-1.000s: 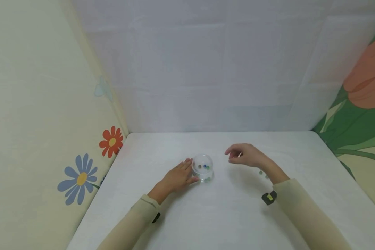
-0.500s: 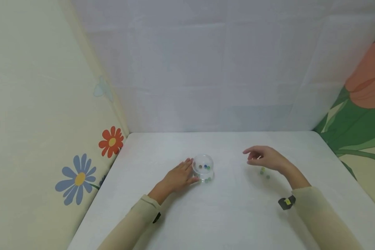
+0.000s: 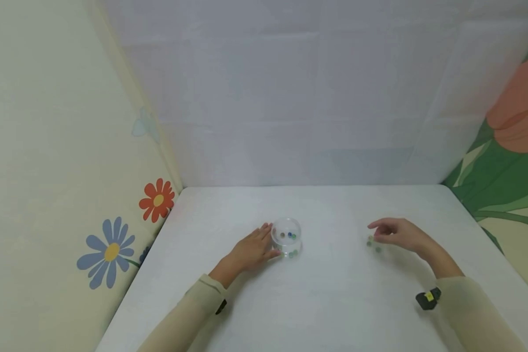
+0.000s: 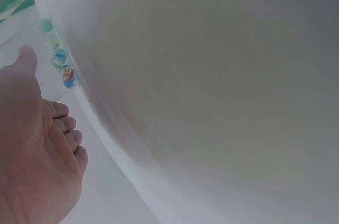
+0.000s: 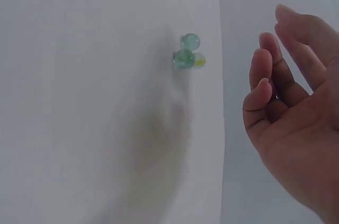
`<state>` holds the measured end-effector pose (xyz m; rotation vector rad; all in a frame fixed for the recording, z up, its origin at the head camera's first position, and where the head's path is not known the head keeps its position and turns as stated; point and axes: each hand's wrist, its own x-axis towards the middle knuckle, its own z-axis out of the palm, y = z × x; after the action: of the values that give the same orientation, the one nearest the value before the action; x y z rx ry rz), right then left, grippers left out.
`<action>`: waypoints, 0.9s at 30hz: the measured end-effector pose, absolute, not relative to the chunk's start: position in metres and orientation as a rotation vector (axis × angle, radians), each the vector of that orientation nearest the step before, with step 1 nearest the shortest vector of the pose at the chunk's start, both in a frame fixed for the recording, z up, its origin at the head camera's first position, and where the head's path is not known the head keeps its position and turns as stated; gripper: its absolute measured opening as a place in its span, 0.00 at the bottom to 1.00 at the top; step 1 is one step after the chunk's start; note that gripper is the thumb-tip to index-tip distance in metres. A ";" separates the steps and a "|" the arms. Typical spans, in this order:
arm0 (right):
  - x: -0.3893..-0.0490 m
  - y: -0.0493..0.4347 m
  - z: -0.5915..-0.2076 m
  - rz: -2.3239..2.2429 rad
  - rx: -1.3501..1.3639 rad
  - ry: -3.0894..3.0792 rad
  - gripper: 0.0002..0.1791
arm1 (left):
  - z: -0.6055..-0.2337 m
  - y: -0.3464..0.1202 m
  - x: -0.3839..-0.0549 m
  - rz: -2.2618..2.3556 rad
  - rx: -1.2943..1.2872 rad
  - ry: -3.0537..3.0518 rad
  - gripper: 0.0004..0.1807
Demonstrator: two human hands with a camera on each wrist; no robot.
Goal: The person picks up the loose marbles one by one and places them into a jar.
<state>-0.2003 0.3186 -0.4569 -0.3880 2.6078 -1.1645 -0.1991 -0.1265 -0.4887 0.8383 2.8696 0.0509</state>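
A clear round plastic container [image 3: 286, 224] stands on the white table and holds several glass marbles [image 4: 67, 73], blue, orange and green ones among them. My left hand [image 3: 252, 249] lies against its left side, fingers extended and thumb along the near side. My right hand [image 3: 400, 235] hovers above the right part of the table, fingers loosely bent, thumb and index finger apart, nothing between them. Just below its fingertips is a small cluster of greenish glass marbles [image 5: 184, 59], one with a yellow swirl.
A white cloth covers the table [image 3: 317, 303], and a white sheet [image 3: 264, 98] hangs behind it. Floral fabric stands on both sides, with a blue flower [image 3: 111, 252] on the left and green leaves [image 3: 506, 181] on the right. Each wrist wears a small dark camera [image 3: 428, 298].
My right hand has moved rightward, away from the container and over to the loose marbles, and has come down slightly. The left hand has stayed at the container.
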 end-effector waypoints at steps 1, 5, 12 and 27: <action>-0.200 0.321 -0.459 -1.166 -0.377 2.603 0.23 | -0.489 -0.127 -0.199 0.049 0.840 2.873 0.47; -0.198 0.328 -0.467 -1.161 -0.334 2.592 0.22 | -0.489 -0.126 -0.199 0.048 0.836 2.879 0.46; -0.198 0.338 -0.479 -1.204 -0.318 2.515 0.24 | -0.490 -0.126 -0.199 0.039 0.834 2.878 0.47; -0.196 0.342 -0.491 -1.141 -0.300 2.486 0.24 | -0.491 -0.129 -0.199 0.045 0.847 2.878 0.47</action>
<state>-0.1960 0.3421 -0.4915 -0.3005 2.4859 -1.1410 -0.1994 -0.1294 -0.4911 0.8469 2.8781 0.0449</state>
